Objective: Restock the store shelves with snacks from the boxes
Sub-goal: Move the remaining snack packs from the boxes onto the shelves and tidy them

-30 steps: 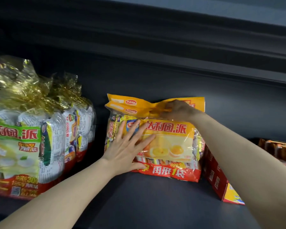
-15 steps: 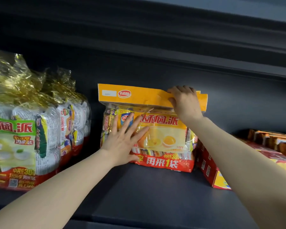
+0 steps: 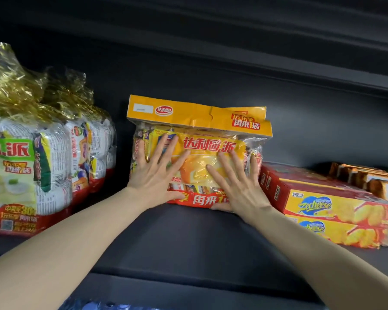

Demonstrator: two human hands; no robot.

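Observation:
A yellow and red snack bag (image 3: 197, 121) stands upright on the dark shelf (image 3: 184, 238), its flat yellow header on top. A second header shows just behind it, so another bag seems to stand at its back. My left hand (image 3: 157, 175) lies flat on the bag's left front, fingers spread. My right hand (image 3: 235, 186) lies flat on its right front, fingers spread, thumb at the bag's red bottom edge. Neither hand grips anything.
Green and white snack bags with gold foil tops (image 3: 29, 157) stand at the left. Red and yellow cracker boxes (image 3: 329, 204) are stacked at the right, with brown packets (image 3: 372, 180) behind them. A dark upper shelf (image 3: 233, 52) hangs overhead. Something blue (image 3: 103, 306) shows below.
My right hand let go of the bag's yellow header and came down flat onto the bag's front. The header now stands straight. My left hand stays pressed on the bag.

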